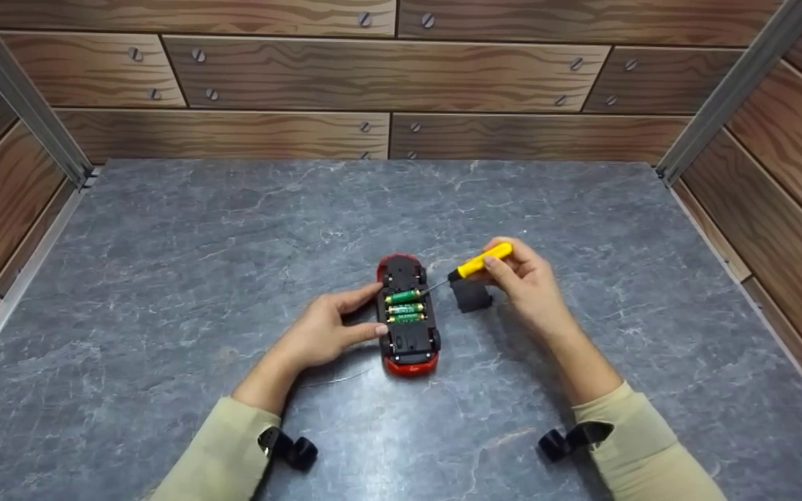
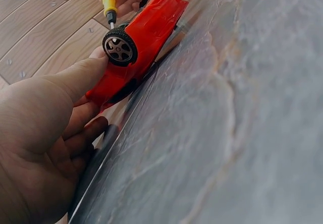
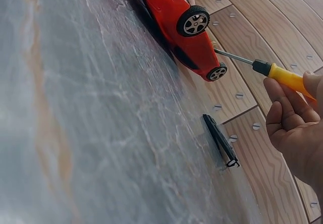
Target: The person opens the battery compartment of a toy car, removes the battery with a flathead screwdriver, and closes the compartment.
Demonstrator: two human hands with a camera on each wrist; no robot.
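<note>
A red toy car (image 1: 411, 367) lies upside down on the table, its black underside facing up and its battery compartment uncovered. Three green batteries (image 1: 406, 308) sit in the compartment; the farthest one is slightly tilted. My left hand (image 1: 326, 325) grips the car's left side, thumb and forefinger apart along its edge. In my right hand (image 1: 532, 285) I hold a screwdriver (image 1: 484, 259) by its yellow handle, the metal shaft reaching to the right end of the farthest battery. A black battery cover (image 1: 471, 296) lies on the table just right of the car, partly below the right hand.
The grey marbled table (image 1: 234, 229) is bounded by wood-patterned panels (image 1: 387, 73) at the back and sides. Metal frame posts (image 1: 28, 94) stand at the corners. Black wrist mounts (image 1: 289, 449) are strapped over both sleeves.
</note>
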